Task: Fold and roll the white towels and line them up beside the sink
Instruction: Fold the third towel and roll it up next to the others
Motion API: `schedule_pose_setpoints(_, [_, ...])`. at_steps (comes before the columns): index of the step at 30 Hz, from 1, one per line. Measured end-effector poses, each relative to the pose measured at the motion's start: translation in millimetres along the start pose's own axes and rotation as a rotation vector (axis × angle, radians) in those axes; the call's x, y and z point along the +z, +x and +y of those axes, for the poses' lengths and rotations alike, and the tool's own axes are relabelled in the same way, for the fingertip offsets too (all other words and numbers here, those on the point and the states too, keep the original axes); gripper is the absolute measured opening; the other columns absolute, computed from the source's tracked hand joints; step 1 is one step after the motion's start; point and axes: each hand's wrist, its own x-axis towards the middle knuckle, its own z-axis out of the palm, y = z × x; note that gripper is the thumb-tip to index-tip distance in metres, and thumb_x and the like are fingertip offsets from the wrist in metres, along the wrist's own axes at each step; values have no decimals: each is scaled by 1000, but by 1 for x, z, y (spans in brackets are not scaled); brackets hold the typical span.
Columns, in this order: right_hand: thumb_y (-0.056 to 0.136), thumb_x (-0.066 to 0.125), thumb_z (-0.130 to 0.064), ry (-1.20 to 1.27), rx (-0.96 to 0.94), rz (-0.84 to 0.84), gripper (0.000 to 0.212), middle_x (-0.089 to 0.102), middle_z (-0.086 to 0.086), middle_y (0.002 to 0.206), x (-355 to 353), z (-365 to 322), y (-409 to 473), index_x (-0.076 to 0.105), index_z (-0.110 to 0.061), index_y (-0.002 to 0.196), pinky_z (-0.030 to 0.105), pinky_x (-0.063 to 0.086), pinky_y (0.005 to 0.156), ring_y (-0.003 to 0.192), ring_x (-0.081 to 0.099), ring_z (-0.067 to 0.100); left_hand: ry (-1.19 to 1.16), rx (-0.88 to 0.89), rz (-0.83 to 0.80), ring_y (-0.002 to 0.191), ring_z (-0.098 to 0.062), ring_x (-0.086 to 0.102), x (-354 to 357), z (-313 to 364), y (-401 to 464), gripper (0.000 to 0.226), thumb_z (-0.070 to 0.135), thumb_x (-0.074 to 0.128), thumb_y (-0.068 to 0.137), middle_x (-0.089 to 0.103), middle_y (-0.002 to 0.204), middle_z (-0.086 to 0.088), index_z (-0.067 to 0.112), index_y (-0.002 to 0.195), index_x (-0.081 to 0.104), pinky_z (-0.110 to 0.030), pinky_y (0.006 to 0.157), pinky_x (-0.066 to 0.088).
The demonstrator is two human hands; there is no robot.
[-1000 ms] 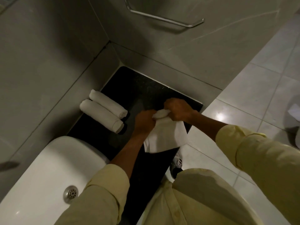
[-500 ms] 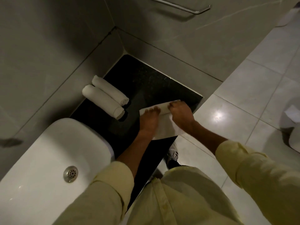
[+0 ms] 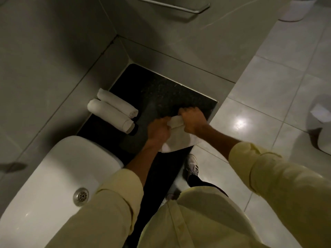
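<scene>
Head view: at frame centre, the left hand [image 3: 158,128] and right hand [image 3: 192,120] have their fingers closed on the rolled far end of a white cloth towel [image 3: 176,135] on the black stone counter [image 3: 161,90]. Its unrolled part trails toward the lower frame, so I judge rolling runs that way; two finished white towel rolls [image 3: 112,110] lie well to the left, beside the white ceramic sink [image 3: 53,172].

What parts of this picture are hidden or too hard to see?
All in the head view:
- Towel being rolled: its roll ends are covered by the left hand and right hand.
- Sink: its near side is hidden by the left sleeve, and the frame edge cuts it off.
- Towel rail: cut off by the top edge.
- White object at the right edge: too dim to identify.
</scene>
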Motion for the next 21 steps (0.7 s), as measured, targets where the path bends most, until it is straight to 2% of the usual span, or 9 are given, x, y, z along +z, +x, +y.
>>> schedule_pose_setpoints(3, [81, 71, -19, -4, -37, 267, 41, 63, 15, 128, 43, 1, -45, 62, -10, 120, 46, 39, 107, 119, 57, 34, 150, 133, 124, 121, -31, 59, 32, -7, -39, 50, 11, 60, 83, 63, 130, -12, 15, 132, 54, -44, 102, 48])
schedule_pose_setpoints(7, [85, 64, -17, -45, -82, 379, 42, 56, 16, 140, 80, 1, -89, 62, -7, 126, 49, 31, 116, 133, 48, 35, 200, 322, 281, 128, -28, 55, 72, -23, -78, 56, 8, 58, 85, 57, 139, -6, 14, 140, 44, -48, 106, 45])
schedule_pose_setpoints(10, [77, 75, -9, 22, -43, 389, 40, 66, 11, 123, 66, -4, -88, 66, -10, 116, 45, 44, 102, 116, 57, 31, 215, 297, 302, 114, -19, 66, 67, -15, -86, 50, 10, 65, 84, 66, 128, 0, 21, 132, 56, -39, 92, 56])
schedule_pose_setpoints(12, [71, 80, -11, 70, 19, 293, 50, 66, 7, 114, 38, -7, -72, 62, -17, 116, 40, 45, 89, 102, 56, 26, 241, 193, 241, 98, -19, 70, 41, -4, -80, 45, 19, 63, 87, 70, 114, 1, 27, 130, 56, -35, 73, 58])
schedule_pose_setpoints(13, [70, 81, -15, 80, 57, 201, 59, 63, 7, 119, 25, -7, -61, 57, -20, 123, 40, 44, 90, 105, 54, 26, 227, 134, 182, 97, -21, 69, 29, 1, -74, 42, 22, 60, 90, 69, 113, 0, 29, 131, 53, -36, 73, 57])
schedule_pose_setpoints(15, [71, 80, -27, 25, 120, -20, 72, 52, 10, 135, 2, -8, -40, 49, -21, 136, 46, 38, 102, 121, 46, 31, 168, 82, 104, 107, -26, 64, 7, 7, -51, 46, 23, 58, 91, 64, 121, -4, 30, 136, 48, -41, 83, 54])
schedule_pose_setpoints(17, [73, 77, -35, -72, 117, -182, 67, 45, 12, 141, -11, -9, -25, 53, -21, 134, 51, 32, 111, 129, 38, 34, 162, 42, -40, 121, -30, 52, -8, 12, -27, 54, 23, 64, 85, 56, 130, -5, 32, 135, 48, -44, 97, 48])
schedule_pose_setpoints(19, [75, 76, -35, -47, 111, -263, 60, 48, 11, 137, -15, -10, -19, 56, -20, 129, 49, 33, 111, 128, 41, 32, 102, -18, -264, 126, -31, 48, -18, 15, -10, 56, 22, 69, 78, 52, 133, -5, 34, 130, 53, -44, 104, 43])
schedule_pose_setpoints(21, [75, 77, -32, 15, 116, -297, 56, 54, 10, 130, -17, -11, -16, 56, -19, 125, 43, 42, 106, 120, 51, 29, 27, -58, -425, 122, -30, 53, -21, 15, -3, 56, 19, 71, 75, 54, 131, -7, 30, 128, 53, -41, 102, 46])
